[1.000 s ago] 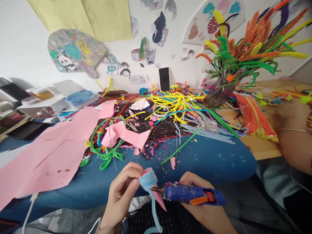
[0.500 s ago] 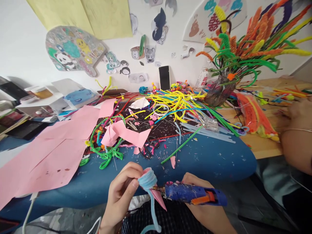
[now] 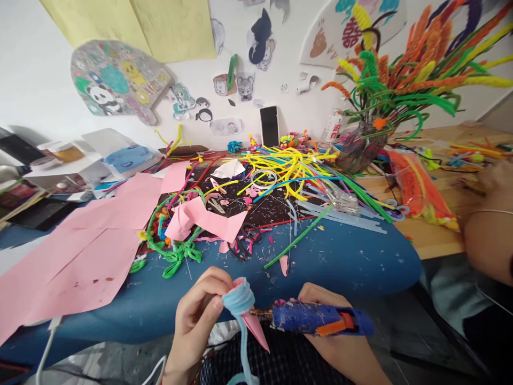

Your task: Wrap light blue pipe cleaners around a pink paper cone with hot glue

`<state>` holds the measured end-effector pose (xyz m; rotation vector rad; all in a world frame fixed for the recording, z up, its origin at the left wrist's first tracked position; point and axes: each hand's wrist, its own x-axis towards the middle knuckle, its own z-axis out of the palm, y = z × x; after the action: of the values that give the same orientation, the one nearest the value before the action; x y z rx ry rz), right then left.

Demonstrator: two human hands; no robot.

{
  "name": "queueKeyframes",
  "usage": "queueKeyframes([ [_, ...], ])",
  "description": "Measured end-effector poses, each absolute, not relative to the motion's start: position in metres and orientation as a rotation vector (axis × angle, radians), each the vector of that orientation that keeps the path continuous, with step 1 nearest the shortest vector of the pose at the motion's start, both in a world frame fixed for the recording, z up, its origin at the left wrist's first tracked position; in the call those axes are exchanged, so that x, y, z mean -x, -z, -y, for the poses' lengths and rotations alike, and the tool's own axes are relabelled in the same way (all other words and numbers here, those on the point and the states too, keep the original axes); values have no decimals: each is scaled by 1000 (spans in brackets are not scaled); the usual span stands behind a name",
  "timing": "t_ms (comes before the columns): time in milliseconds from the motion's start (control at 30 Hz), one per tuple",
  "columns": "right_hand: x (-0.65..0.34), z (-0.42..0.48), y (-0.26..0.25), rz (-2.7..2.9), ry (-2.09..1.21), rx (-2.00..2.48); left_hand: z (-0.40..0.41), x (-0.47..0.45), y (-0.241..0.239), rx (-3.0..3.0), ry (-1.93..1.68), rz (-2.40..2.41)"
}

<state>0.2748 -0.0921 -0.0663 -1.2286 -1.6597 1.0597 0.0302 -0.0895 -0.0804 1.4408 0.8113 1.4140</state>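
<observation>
Between the thumb and fingers of my left hand (image 3: 204, 302) is the rim of a pink paper cone (image 3: 256, 329). Light blue pipe cleaner (image 3: 239, 297) is wound in several turns round the cone's wide end, and its loose tail hangs down toward my lap. My right hand (image 3: 324, 310) is wrapped round a blue hot glue gun (image 3: 308, 318) with an orange trigger; most of its fingers are hidden behind the body. The gun's nozzle points left and meets the cone just below the lowest blue turn.
Pink paper sheets (image 3: 92, 246) cover the left of the blue table mat (image 3: 352, 262). Scissors (image 3: 244, 243), a green pipe cleaner (image 3: 298, 238) and a yellow pipe cleaner heap (image 3: 292, 166) lie ahead. A phone (image 3: 269, 126) leans on the wall. Another person's arm (image 3: 487, 230) is at right.
My left hand has shifted the cone slightly left and tilted it, so more of the pink tip shows. The glue gun's nozzle remains by the blue winding.
</observation>
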Motion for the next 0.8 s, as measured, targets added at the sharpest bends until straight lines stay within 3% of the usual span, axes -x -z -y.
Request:
queueKeyframes([
  [333, -272, 95, 79, 1424, -1216, 1186, 90, -32, 84, -1411, -1439, -813],
  [800, -273, 98, 85, 1506, -1105, 1262, 89, -37, 84, -1319, -1484, -809],
])
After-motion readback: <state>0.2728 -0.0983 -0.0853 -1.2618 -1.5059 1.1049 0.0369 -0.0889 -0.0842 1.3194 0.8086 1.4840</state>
